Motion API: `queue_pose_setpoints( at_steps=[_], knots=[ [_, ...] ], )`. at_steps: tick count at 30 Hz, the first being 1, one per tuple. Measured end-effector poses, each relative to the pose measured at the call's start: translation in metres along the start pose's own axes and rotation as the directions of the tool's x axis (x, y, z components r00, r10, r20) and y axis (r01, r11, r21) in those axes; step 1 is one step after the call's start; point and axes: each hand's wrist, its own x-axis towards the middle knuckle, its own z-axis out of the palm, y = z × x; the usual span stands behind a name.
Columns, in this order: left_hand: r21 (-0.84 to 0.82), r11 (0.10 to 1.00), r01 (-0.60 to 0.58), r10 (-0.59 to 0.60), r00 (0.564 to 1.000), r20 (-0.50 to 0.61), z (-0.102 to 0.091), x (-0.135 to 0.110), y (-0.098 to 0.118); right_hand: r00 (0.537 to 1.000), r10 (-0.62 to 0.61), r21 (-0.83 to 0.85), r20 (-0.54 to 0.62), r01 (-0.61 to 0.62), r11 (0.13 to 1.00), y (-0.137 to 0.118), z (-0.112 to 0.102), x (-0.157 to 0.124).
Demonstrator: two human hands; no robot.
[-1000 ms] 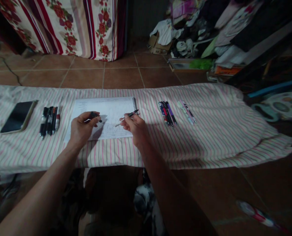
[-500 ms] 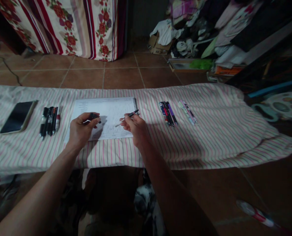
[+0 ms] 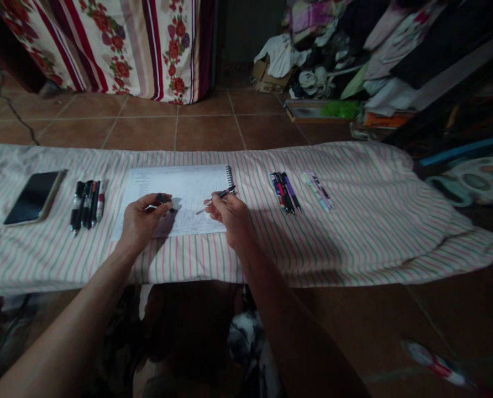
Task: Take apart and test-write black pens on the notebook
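Note:
My left hand [image 3: 142,218] is closed, with thumb and fingers pinching a short black pen part [image 3: 164,201] above the notebook's left half. In my right hand [image 3: 231,214], also closed, is a black pen piece [image 3: 229,190] that slants up to the right. A thin pale rod, which looks like a refill [image 3: 202,210], sticks out from those fingers toward the lower left. Under both hands lies a spiral notebook [image 3: 180,179], its page marked with faint writing. The two held parts are apart from each other.
A phone [image 3: 33,198] and several dark pens [image 3: 87,205] lie to the left on the striped cloth [image 3: 375,221]. To the right are several more pens [image 3: 286,192] and some pale pens [image 3: 319,190]. Beyond the table is a tiled floor [image 3: 147,130].
My left hand has shifted slightly right, toward my right hand, with the black pen part tilted a little differently. My right hand has barely moved. The whole view has drifted slightly.

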Motion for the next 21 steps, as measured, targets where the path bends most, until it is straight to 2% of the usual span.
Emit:
queue_pose_setpoints(
  at_steps=[7, 14, 17, 21],
  knots=[
    [-0.177, 0.982, 0.061, -0.075, 0.994, -0.077, -0.0067, 0.0018, 0.0030, 1.000, -0.010, 0.006, -0.005, 0.010, 1.000, -0.0011, -0.0004, -0.0005],
    [-0.160, 0.984, 0.080, -0.091, 0.994, -0.063, -0.0046, -0.0002, 0.0043, 1.000, -0.005, 0.010, 0.003, 0.005, 1.000, 0.0001, 0.0014, -0.0005],
    [-0.221, 0.973, 0.066, -0.079, 0.996, -0.048, -0.0049, -0.0002, 0.0039, 1.000, -0.004, 0.004, -0.001, 0.004, 1.000, -0.0005, 0.0025, -0.0006],
    [-0.319, 0.942, 0.102, -0.122, 0.992, -0.043, -0.0040, -0.0009, 0.0063, 1.000, -0.005, -0.014, -0.007, 0.005, 1.000, -0.0017, 0.0032, -0.0011]
  ],
)
